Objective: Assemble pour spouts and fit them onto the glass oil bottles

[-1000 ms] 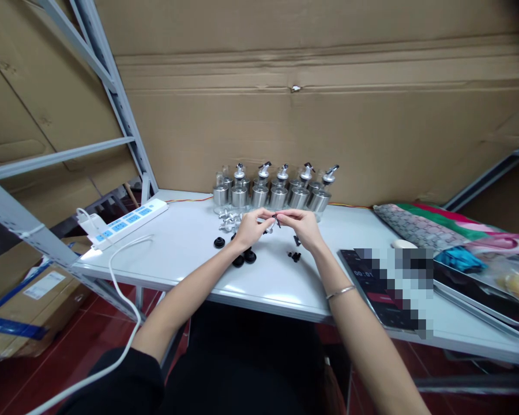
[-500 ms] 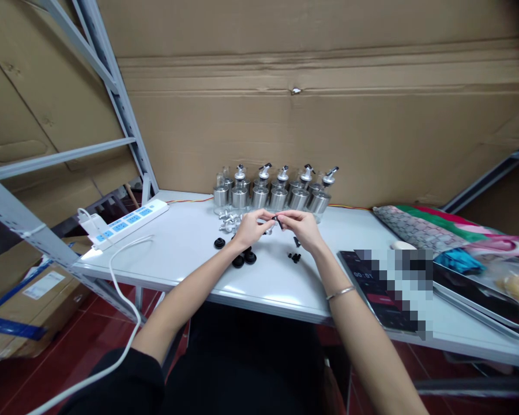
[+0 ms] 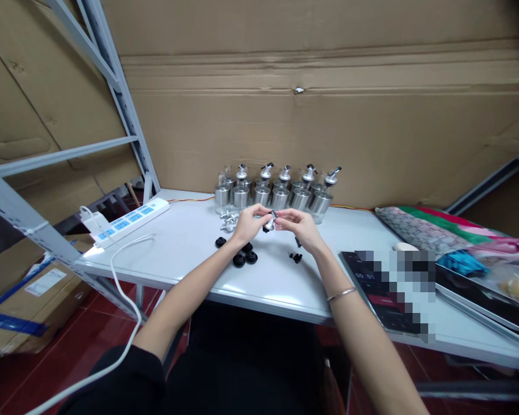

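Both hands have lifted slightly, left hand (image 3: 247, 223) and right hand (image 3: 300, 226) now turning the small silver-and-black pourer spout (image 3: 269, 219) upward.

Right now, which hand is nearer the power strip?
Left. The left hand is over the table's middle, on the side toward the power strip at the left edge. The right hand is farther off, beyond the left hand.

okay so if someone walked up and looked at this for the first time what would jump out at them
Probably the two hands meeting over the middle of the white table: the left hand and right hand pinch a small spout part between them. Just behind stands a row of steel-collared pourer bottles against the cardboard wall, with loose black caps in front.
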A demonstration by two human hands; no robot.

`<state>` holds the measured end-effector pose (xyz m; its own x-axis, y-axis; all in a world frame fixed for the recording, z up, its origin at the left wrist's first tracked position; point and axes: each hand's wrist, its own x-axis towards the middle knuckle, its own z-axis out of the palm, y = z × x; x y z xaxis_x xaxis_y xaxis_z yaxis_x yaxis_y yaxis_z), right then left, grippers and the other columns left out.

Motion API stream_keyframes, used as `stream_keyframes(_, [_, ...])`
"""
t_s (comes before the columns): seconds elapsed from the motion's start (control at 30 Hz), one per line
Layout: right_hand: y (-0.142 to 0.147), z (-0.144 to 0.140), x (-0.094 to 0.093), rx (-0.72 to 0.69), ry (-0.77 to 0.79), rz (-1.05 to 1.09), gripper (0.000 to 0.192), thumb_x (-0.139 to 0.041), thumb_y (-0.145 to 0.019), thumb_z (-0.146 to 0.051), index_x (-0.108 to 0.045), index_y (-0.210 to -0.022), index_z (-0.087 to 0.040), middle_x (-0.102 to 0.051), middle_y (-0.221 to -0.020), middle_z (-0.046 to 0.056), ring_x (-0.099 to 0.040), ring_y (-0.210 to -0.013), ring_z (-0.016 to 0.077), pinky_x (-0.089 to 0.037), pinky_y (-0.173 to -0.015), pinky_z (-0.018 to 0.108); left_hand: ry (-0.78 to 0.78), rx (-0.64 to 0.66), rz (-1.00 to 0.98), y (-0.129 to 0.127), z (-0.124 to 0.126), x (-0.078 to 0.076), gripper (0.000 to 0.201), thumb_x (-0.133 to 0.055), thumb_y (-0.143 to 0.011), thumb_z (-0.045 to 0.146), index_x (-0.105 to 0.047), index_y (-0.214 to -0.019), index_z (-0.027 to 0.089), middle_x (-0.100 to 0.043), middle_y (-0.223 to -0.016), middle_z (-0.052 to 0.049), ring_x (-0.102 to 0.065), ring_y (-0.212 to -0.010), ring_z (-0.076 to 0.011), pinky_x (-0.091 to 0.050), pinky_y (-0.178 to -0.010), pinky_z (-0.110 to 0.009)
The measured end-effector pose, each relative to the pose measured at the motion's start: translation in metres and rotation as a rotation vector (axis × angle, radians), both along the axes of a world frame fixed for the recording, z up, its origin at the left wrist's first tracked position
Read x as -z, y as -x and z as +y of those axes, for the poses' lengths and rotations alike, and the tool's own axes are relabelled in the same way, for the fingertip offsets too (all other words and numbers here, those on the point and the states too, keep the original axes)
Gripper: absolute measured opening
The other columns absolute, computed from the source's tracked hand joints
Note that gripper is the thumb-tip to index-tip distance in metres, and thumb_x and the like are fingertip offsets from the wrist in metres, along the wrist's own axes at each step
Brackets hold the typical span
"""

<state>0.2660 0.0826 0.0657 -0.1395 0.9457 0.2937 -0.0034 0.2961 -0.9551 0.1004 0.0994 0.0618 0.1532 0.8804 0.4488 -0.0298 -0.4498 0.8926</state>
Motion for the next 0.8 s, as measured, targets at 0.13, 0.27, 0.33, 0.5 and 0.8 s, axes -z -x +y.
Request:
stream_keyframes(0.13, [-0.001,0.0,-0.001,0.006,-0.014,-0.021,0.043,-0.081,-0.054,-0.047,-0.07,-0.083,-0.017,-0.073,-0.076,0.005,-0.067,-0.069,0.0183,-0.057,-0.07,0.039,0.071,0.045,-0.055,-0.001,0.001,0.001,0.015,-0.072,-0.069,0.022,-0.063,-0.077,0.012,-0.069,-0.071,-0.003,-0.064,-0.065,-0.0132,-0.053,-0.061,-0.024])
stream_keyframes(0.27, [0.0,0.0,0.0,0.049,-0.053,-0.07,0.045,-0.078,-0.055,-0.053,-0.068,-0.08,-0.017,-0.07,-0.072,0.004,-0.066,-0.066,0.0183,-0.056,-0.067,0.038,0.124,0.036,-0.1,-0.003,-0.001,0.002,0.019,-0.074,-0.067,0.025,-0.063,-0.075,0.012,-0.068,-0.068,-0.002,-0.063,-0.062,-0.0126,-0.053,-0.055,-0.023])
stream_keyframes(0.33, [0.004,0.0,0.002,0.104,-0.093,-0.107,0.042,-0.076,-0.058,-0.055,-0.063,-0.072,-0.018,-0.068,-0.068,0.004,-0.064,-0.066,0.0182,-0.055,-0.066,0.037,0.138,0.001,-0.126,-0.005,-0.002,0.004,0.02,-0.074,-0.067,0.026,-0.063,-0.075,0.012,-0.068,-0.069,-0.002,-0.064,-0.063,-0.0131,-0.054,-0.055,-0.023])
stream_keyframes(0.5, [0.019,-0.003,0.005,0.207,-0.191,-0.196,0.05,-0.08,-0.052,-0.052,-0.049,-0.077,-0.022,-0.064,-0.077,0.003,-0.064,-0.077,0.021,-0.054,-0.063,0.034,0.129,-0.112,-0.2,-0.009,-0.004,0.007,0.02,-0.073,-0.068,0.028,-0.064,-0.077,0.013,-0.069,-0.076,-0.004,-0.066,-0.074,-0.0156,-0.054,-0.06,-0.024])
stream_keyframes(0.8, [0.021,-0.003,0.009,0.193,-0.233,-0.274,0.046,-0.079,-0.055,-0.046,-0.042,-0.073,-0.023,-0.064,-0.072,0.002,-0.063,-0.066,0.0185,-0.053,-0.061,0.033,0.189,-0.08,-0.27,-0.009,-0.003,0.009,0.026,-0.077,-0.065,0.033,-0.062,-0.072,0.012,-0.068,-0.071,-0.003,-0.066,-0.071,-0.0155,-0.057,-0.065,-0.029])
